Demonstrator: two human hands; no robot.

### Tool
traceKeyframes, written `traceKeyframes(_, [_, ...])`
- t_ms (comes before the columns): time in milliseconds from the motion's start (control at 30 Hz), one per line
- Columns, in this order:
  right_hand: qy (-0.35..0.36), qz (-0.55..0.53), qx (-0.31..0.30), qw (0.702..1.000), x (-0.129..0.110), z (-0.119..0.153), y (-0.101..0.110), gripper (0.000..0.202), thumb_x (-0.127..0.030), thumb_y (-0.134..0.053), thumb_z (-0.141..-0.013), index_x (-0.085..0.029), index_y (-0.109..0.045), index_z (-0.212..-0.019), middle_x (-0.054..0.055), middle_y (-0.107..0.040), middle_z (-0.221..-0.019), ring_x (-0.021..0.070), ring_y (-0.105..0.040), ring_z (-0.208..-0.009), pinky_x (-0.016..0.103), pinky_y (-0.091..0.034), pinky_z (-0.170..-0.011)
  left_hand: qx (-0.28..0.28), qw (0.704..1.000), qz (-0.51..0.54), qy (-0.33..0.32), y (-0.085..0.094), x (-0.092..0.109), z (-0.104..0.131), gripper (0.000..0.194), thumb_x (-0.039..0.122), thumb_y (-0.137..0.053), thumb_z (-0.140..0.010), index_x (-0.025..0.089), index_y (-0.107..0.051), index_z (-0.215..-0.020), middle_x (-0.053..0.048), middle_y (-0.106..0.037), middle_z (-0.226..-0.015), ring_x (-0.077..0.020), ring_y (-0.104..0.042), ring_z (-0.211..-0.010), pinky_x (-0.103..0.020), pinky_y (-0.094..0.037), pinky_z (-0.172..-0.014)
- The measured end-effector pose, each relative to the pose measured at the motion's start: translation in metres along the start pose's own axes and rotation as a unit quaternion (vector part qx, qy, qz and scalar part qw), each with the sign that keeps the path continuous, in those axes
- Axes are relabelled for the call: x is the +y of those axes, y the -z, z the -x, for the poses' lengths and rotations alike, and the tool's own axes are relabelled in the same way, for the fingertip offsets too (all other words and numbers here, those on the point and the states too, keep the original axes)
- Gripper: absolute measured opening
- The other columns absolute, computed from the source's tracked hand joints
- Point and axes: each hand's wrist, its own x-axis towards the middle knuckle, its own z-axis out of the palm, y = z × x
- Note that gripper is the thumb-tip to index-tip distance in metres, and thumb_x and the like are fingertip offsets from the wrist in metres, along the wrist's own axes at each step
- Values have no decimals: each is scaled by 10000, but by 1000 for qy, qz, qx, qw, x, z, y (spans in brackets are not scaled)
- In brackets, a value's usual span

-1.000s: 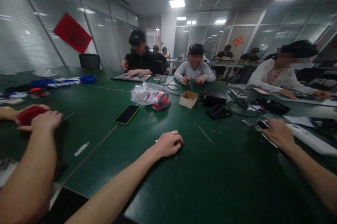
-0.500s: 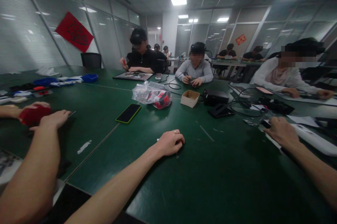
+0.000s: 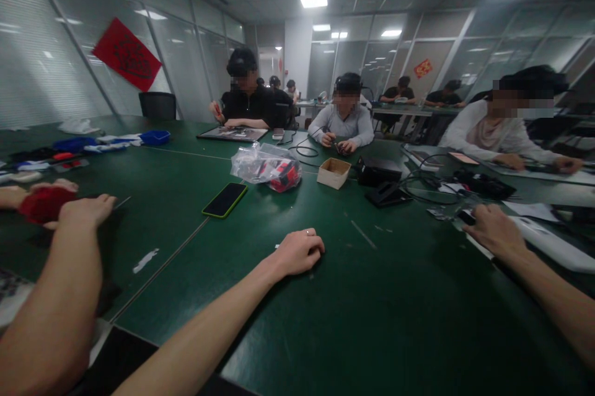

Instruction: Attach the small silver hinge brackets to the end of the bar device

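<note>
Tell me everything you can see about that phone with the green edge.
The phone is a slim slab with rounded corners, its glassy-looking front black and apparently unlit. A bright yellow-green rim, perhaps a case, frames it. It lies flat, face up, on the green table, slanting away to the right, its near end by the seam. Only the table seems to touch it; the left hand is clear of it. Its back is hidden.

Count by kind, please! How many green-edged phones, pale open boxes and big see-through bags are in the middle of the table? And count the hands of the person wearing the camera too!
Green-edged phone: 1
Pale open box: 1
Big see-through bag: 1
Wearer's hands, left hand and right hand: 2
Total: 5
</note>
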Motion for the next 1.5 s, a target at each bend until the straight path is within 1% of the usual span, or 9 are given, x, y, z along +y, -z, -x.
traceKeyframes(267, [-38, -15, -8, 999, 8, -2, -8, 307, -375, -505, -827, -120, -524, -998, 153, -516, -1013, 265, -565, -856, 300, -419, -631, -5, 1000, 3, 3, 3, 2, 0, 201, 129, -482, -794, 195, -658, -865, -13, -594, -862, -133, -565, -748, -223, -430, -689])
traceKeyframes(467, [-49, -27, -10, 998, 6, 1, -4, 299, -376, -532, -807, -130, -536, -978, 140, -529, -981, 259, -559, -862, 293, -417, -634, -11, 1000, 0, 8, 5, 3, 0, 193, 132, -487, -794, 194, -658, -860, -15, -595, -863, -135, -569, -751, -220, -430, -688])
traceKeyframes(667, [1, -1, 9, 1000, 0, 3, 1, 255, -325, -498, -833, -116, -512, -979, 148, -519, -993, 256, -553, -855, 289, -396, -623, -9, 1000, -2, 7, 6, 5, -1, 199, 125, -485, -791, 194, -661, -853, -13, -594, -852, -134, -568, -746, -219, -429, -684])
traceKeyframes(767, [10, 1, 9, 1000, -2, 2, 2, 236, -318, -501, -840, -122, -505, -972, 142, -514, -1006, 245, -554, -851, 283, -387, -623, -12, 1000, -8, 12, 6, 5, -1, 197, 122, -492, -786, 195, -664, -848, -12, -595, -841, -138, -568, -746, -221, -428, -682])
traceKeyframes(867, [7, 2, 9, 1000, -4, 1, 3, 225, -315, -504, -838, -127, -501, -961, 135, -517, -991, 242, -556, -834, 280, -381, -609, -8, 1000, -7, 11, 5, 5, -1, 194, 121, -493, -782, 194, -661, -845, -10, -599, -841, -138, -569, -744, -221, -429, -684])
traceKeyframes(1000, [7, 2, 10, 1000, -6, 2, 4, 226, -316, -514, -833, -130, -496, -959, 135, -514, -1000, 249, -550, -864, 282, -385, -628, -5, 1000, -3, 6, 4, 4, -1, 198, 118, -488, -779, 196, -657, -848, -11, -600, -853, -137, -571, -759, -222, -430, -699])
traceKeyframes(1167, [11, 1, -2, 1000, -7, 2, 7, 204, -294, -524, -820, -132, -503, -942, 128, -515, -996, 244, -555, -864, 281, -385, -613, -8, 1000, -3, 6, 5, 4, -1, 193, 130, -486, -789, 194, -657, -853, -13, -599, -848, -138, -568, -750, -222, -428, -684])
traceKeyframes(1367, [-9, -11, -6, 1000, -6, 5, 12, 236, -313, -486, -835, -122, -500, -974, 144, -514, -1002, 258, -566, -866, 291, -401, -610, -11, 1000, -2, 7, 5, 4, -1, 204, 127, -478, -792, 196, -656, -863, -15, -597, -860, -137, -566, -757, -225, -425, -687])
traceKeyframes(1500, [-23, -23, -4, 999, -4, 6, 11, 257, -331, -475, -839, -124, -495, -989, 148, -509, -1028, 265, -569, -879, 299, -416, -634, -13, 1000, -5, 9, 5, 4, -1, 196, 129, -482, -789, 196, -654, -858, -13, -598, -860, -139, -566, -754, -227, -422, -677])
